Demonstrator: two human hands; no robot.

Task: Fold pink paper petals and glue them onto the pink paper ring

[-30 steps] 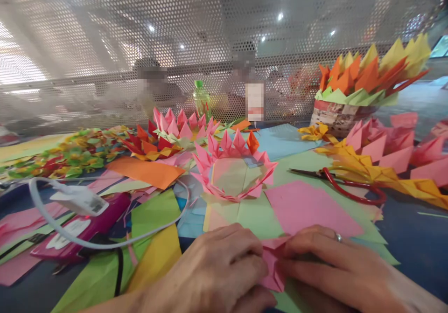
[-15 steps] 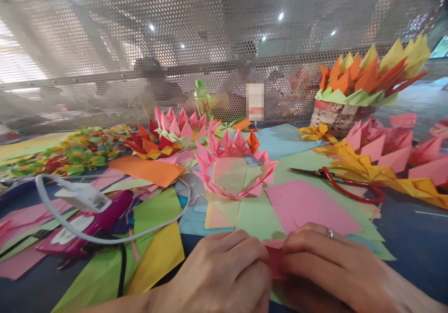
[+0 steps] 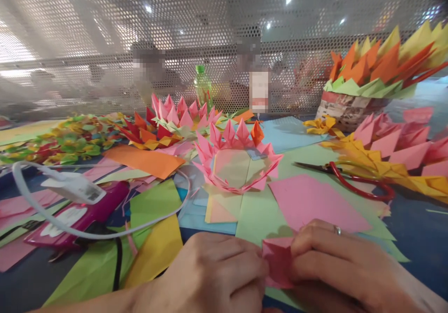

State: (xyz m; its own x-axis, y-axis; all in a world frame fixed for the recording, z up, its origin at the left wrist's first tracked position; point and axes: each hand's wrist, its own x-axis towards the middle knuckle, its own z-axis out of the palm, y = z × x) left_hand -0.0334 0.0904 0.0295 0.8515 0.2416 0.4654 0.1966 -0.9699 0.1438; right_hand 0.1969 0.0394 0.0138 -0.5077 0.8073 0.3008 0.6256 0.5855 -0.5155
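My left hand (image 3: 217, 273) and my right hand (image 3: 339, 266) meet at the bottom centre, both closed on a small folded pink paper piece (image 3: 278, 261) pinched between their fingertips. A ring sits on a finger of my right hand. Just beyond the hands lies a flat pink paper sheet (image 3: 315, 203) on light green sheets. Farther back stands a ring of pink folded paper points (image 3: 240, 161), one of them orange.
Red-handled scissors (image 3: 353, 182) lie to the right. A white charger with cable (image 3: 75, 189) rests on a magenta case (image 3: 73, 212) at the left. Loose coloured sheets cover the table. Folded paper flowers, a green bottle (image 3: 202, 86) and a paper-filled basket (image 3: 350, 107) stand before a perforated screen.
The pink piece has been lifted a little and turned between my fingertips, showing more of its face. The view has shifted slightly.
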